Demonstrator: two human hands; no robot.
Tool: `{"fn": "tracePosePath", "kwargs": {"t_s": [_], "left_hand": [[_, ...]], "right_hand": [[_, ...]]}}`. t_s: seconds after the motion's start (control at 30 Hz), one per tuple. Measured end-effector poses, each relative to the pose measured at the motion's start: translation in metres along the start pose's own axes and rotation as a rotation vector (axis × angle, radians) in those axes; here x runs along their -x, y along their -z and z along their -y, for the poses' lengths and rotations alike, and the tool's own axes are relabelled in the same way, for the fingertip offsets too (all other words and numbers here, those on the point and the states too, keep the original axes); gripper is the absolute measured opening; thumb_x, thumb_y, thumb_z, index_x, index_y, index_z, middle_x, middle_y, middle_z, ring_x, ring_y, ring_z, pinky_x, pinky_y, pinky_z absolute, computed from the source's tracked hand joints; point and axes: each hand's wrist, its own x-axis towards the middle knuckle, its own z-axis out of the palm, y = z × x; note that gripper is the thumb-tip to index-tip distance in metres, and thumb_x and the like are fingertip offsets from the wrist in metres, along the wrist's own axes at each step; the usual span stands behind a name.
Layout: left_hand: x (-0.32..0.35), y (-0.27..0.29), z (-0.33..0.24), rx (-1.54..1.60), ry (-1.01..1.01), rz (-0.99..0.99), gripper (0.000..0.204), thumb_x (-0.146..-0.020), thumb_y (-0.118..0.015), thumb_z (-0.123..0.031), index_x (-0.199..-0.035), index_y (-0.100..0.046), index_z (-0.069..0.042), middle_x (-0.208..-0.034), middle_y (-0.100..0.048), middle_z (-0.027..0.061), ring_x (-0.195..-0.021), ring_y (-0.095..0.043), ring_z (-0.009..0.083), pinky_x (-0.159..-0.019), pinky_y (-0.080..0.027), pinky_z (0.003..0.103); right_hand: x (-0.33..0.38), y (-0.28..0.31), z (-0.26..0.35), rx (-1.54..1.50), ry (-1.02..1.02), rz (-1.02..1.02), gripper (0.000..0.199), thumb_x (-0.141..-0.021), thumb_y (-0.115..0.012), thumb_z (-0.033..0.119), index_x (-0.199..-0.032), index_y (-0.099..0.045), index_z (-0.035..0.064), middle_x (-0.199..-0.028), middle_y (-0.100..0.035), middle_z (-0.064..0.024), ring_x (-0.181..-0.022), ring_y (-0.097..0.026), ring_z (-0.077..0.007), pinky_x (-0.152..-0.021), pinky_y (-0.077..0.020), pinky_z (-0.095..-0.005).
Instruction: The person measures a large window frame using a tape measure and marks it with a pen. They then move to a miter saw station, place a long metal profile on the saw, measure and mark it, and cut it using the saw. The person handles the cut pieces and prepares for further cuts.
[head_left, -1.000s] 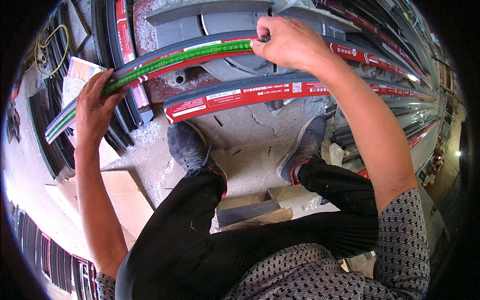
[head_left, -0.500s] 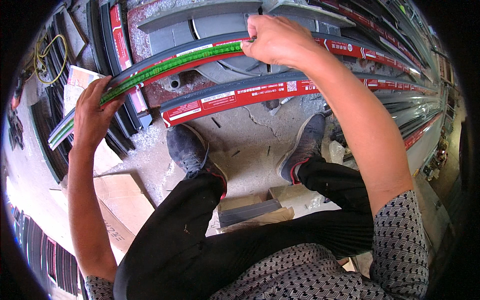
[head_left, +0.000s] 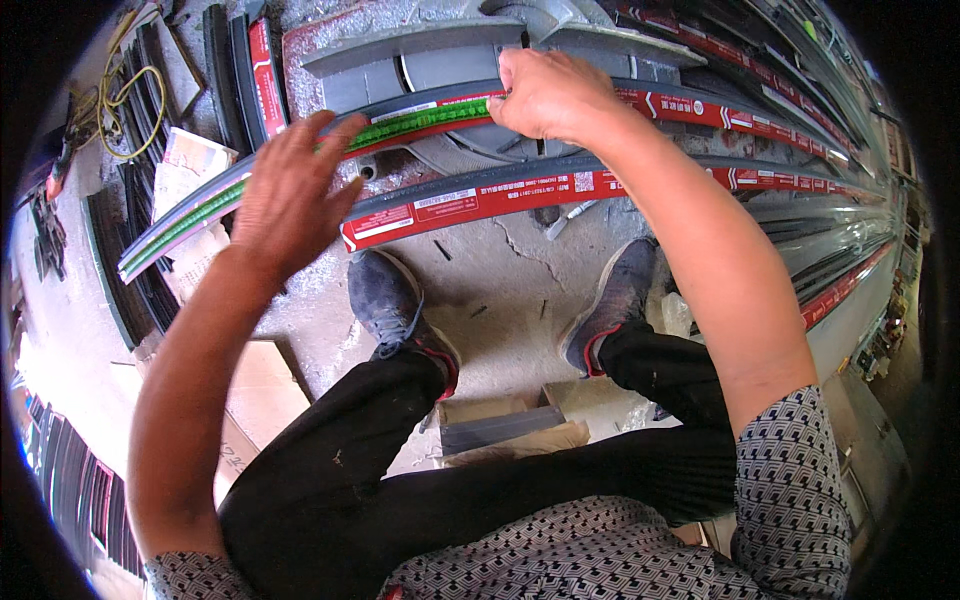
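Note:
A green tape-measure blade (head_left: pixel 420 122) lies along a long dark profile (head_left: pixel 700 108) with a red printed film. My right hand (head_left: pixel 558 95) pinches the blade's right end against the profile. Across the left stretch of both lies my left hand (head_left: pixel 298 195), fingers apart, covering part of the blade; whether it presses on them is unclear. Beyond my left hand the blade runs on to the profile's far left end. Under the profile is a grey metal machine base (head_left: pixel 450 150) with an upright fence (head_left: pixel 420 50).
A second red-filmed profile (head_left: pixel 450 212) lies nearer me, above my shoes (head_left: pixel 385 300). More profiles (head_left: pixel 740 55) stretch off to the right. At left are dark strips (head_left: pixel 225 80), a yellow cord (head_left: pixel 155 110) and cardboard (head_left: pixel 265 380). A short dark block (head_left: pixel 500 430) sits between my legs.
My left hand has let go of the blade and profile at the left and slid right along them, its fingers spreading. My right hand keeps its pinch. The view has shifted slightly.

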Motion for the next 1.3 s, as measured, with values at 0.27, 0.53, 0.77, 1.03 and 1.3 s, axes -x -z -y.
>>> {"fn": "tracePosePath", "kwargs": {"t_s": [0.27,0.53,0.77,1.03,1.3], "left_hand": [[-0.028,-0.048,-0.109,0.084,0.22,-0.215,0.07,-0.086,-0.073,-0.033,-0.151,-0.049,-0.022,-0.15,-0.042,0.0273,-0.141,-0.041,0.0445,-0.117,-0.03,0.059],[-0.046,-0.071,-0.147,0.182,0.493,-0.28,0.08,-0.083,-0.071,-0.036,-0.157,-0.041,-0.03,-0.16,-0.024,0.0335,-0.149,-0.023,0.0525,-0.117,-0.019,0.068],[-0.047,-0.081,-0.149,0.178,0.529,-0.281,0.08,-0.084,-0.069,-0.038,-0.158,-0.039,-0.031,-0.161,-0.021,0.0347,-0.151,-0.018,0.0535,-0.117,-0.017,0.069],[-0.05,-0.083,-0.15,0.181,0.54,-0.274,0.08,-0.084,-0.069,-0.036,-0.158,-0.039,-0.031,-0.161,-0.021,0.0352,-0.151,-0.017,0.0541,-0.118,-0.018,0.068],[-0.051,-0.086,-0.15,0.164,0.531,-0.291,0.081,-0.081,-0.069,-0.037,-0.157,-0.041,-0.03,-0.16,-0.023,0.0355,-0.149,-0.02,0.055,-0.119,-0.018,0.065]], "right_hand": [[0.004,0.009,0.007,-0.017,-0.027,0.064,0.041,-0.087,-0.067,0.03,-0.122,-0.069,0.0099,-0.123,-0.071,-0.0175,-0.119,-0.067,-0.0368,-0.099,-0.0533,-0.0474],[0.0,0.003,0.001,-0.007,-0.027,0.027,0.043,-0.087,-0.071,0.046,-0.113,-0.067,0.0122,-0.114,-0.074,-0.0149,-0.113,-0.068,-0.0377,-0.093,-0.0539,-0.05],[0.001,0.003,0.003,0.0,-0.039,0.029,0.041,-0.087,-0.07,0.046,-0.11,-0.066,0.0119,-0.113,-0.074,-0.0143,-0.111,-0.068,-0.0376,-0.092,-0.0537,-0.0496],[0.002,-0.002,0.001,0.017,-0.028,-0.001,0.042,-0.088,-0.069,0.046,-0.112,-0.063,0.0112,-0.116,-0.072,-0.0134,-0.113,-0.067,-0.0375,-0.092,-0.0531,-0.0494],[0.002,-0.006,-0.004,-0.003,0.026,-0.078,0.043,-0.087,-0.07,0.047,-0.108,-0.065,0.0097,-0.108,-0.074,-0.0156,-0.108,-0.068,-0.039,-0.089,-0.0537,-0.0493]]}}
